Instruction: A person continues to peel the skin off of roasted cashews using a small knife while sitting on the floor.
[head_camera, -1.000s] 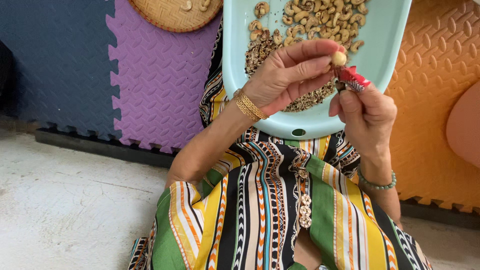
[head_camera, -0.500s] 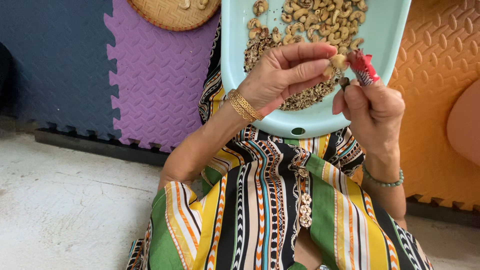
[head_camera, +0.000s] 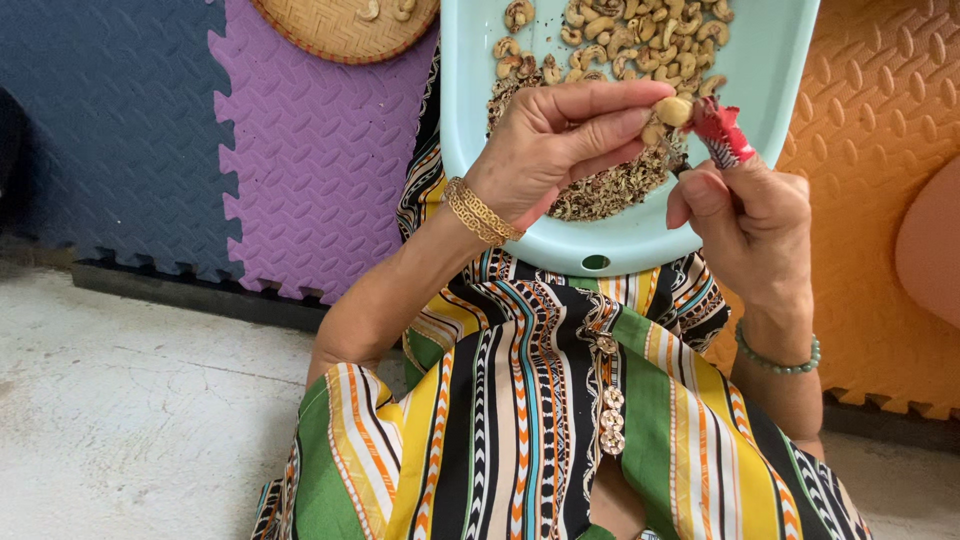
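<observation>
Foam floor mats, three colours in view: dark blue (head_camera: 110, 130), purple (head_camera: 320, 170), orange (head_camera: 880, 200), interlocked along toothed edges, laid over a pale concrete floor (head_camera: 130, 420).

Striped dress (head_camera: 560, 420), one, multicoloured, covering the lap at the bottom of the head view.

Pale blue tray (head_camera: 620, 245), one, resting on the lap. Contents: a heap of cashew kernels (head_camera: 640, 30) toward its far end, too many to count, and a pile of dark papery husk scraps (head_camera: 600, 195) nearer the body.

Woven basket (head_camera: 340, 25), one, partly cut off at the upper edge; three kernels visible in it.

Left hand (head_camera: 560, 140), gold bracelet at the wrist; thumb and fingertips pinch one cashew (head_camera: 672, 110) over the tray. Its long axis runs roughly left-right, the rounded end pointing toward the right hand.

Right hand (head_camera: 750, 215), green bead bracelet; fingers curled tight round a red-handled small tool (head_camera: 722, 132), the handle slanting up and left, its tip meeting the cashew.
</observation>
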